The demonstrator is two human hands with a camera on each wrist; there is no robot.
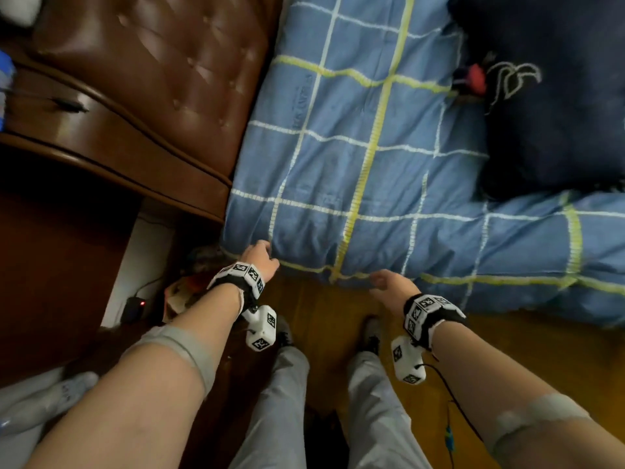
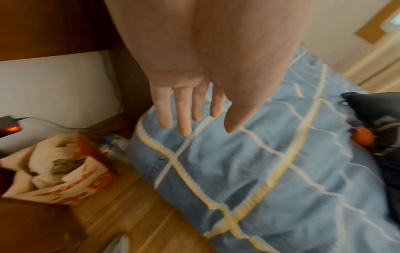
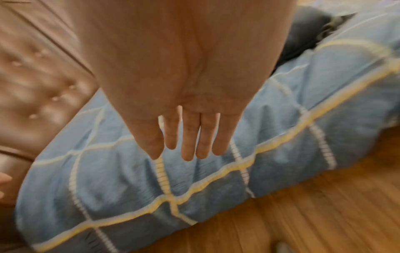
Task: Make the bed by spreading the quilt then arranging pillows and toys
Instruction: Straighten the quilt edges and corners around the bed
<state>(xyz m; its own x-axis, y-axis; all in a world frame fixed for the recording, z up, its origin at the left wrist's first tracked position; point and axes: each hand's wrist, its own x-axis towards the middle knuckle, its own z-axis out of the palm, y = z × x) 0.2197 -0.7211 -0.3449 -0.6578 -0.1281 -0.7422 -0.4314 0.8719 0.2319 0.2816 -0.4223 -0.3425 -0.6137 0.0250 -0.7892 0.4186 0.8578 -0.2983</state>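
Note:
A blue quilt [image 1: 355, 157] with white and yellow grid lines covers the bed and hangs over its near side. A dark navy pillow [image 1: 554, 96] lies on it at the far right, with a small red and black toy [image 1: 473, 79] beside it. My left hand [image 1: 260, 258] is at the quilt's near corner by the headboard; in the left wrist view its fingers [image 2: 184, 116] are straight and hold nothing. My right hand [image 1: 389, 282] hovers at the quilt's hanging edge, its fingers [image 3: 188, 142] straight above the quilt [image 3: 194, 171].
A brown tufted leather headboard [image 1: 162, 62] stands at the left. A dark wooden nightstand [image 1: 50, 231] is beside it. A paper bag [image 2: 56, 167] and a charger with a red light [image 1: 135, 304] sit in the gap. Wooden floor [image 1: 321, 316] lies under my feet.

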